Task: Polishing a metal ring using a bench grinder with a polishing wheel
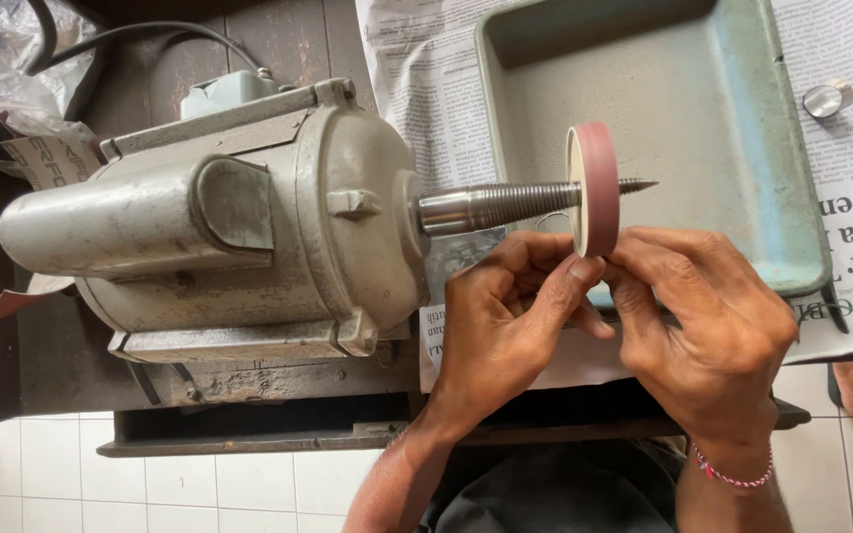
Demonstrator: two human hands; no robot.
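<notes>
Fingers of both my hands meet at the lower edge of the pink sanding wheel [596, 188], which sits on the threaded tapered spindle [505, 205] of the grey motor [219, 222]. My left hand [505, 326] has its grip narrow, thumb and forefinger pinched up against the wheel's rim and left face. My right hand [713, 326] has its grip narrow too, fingertips pressed to the rim from the right. Something small may be pinched between them, too hidden to tell. Spindle tip pokes out past the wheel, over the green metal tray [742, 148]. Tray lies on newspaper [426, 89] on the desk. Silver ring [827, 99] on the newspaper, right of the tray, well apart. Red-and-white bracelet [733, 477] on my right wrist.
</notes>
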